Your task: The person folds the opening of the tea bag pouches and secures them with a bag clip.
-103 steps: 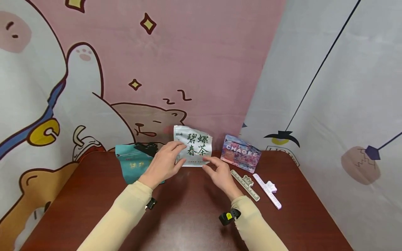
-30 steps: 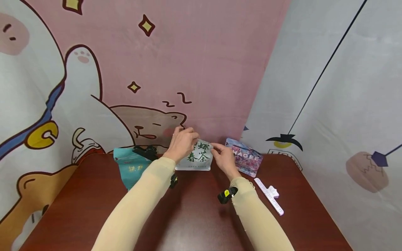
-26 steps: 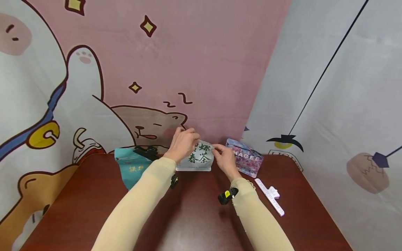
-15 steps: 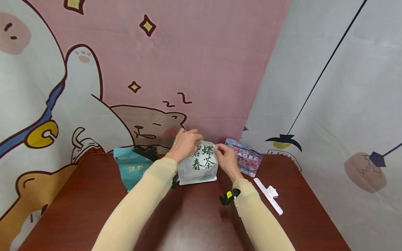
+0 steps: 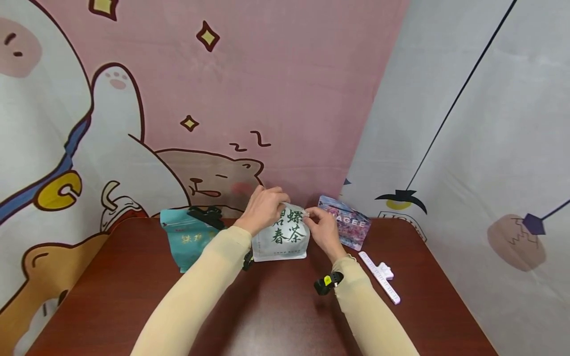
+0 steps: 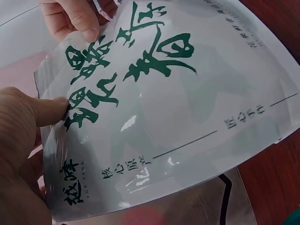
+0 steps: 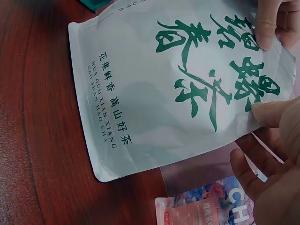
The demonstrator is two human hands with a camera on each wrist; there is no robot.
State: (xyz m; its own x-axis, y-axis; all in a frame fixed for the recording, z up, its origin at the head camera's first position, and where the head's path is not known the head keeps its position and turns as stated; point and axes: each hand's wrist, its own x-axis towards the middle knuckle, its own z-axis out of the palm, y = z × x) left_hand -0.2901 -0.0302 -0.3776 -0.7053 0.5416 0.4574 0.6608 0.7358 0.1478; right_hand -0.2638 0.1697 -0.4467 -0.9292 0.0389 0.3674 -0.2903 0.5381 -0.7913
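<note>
A white tea pouch [image 5: 282, 242] with large green characters is in the middle of the head view, its upper edge between both hands. My left hand [image 5: 263, 210] pinches the upper left side; in the left wrist view its thumb [image 6: 51, 111] presses the front, with fingers behind. At the upper right corner my right hand [image 5: 324, 231] pinches the pouch; the right wrist view shows its thumb [image 7: 269, 114] on the front and fingers behind. Part of the pouch's upper left is hidden by the left hand in the head view.
On the left stands a teal pouch [image 5: 187, 235] with a black clip [image 5: 207, 216] across its top. A pink-blue CHAGEE pouch [image 5: 349, 227] leans at the back right. A white ruler-like clip [image 5: 379, 277] lies on the brown table [image 5: 285, 311], right of the right forearm.
The hands moved up to the white pouch's top and took hold of it. The pouch came slightly nearer the person. A beige clip seen earlier is now mostly hidden near the right sleeve.
</note>
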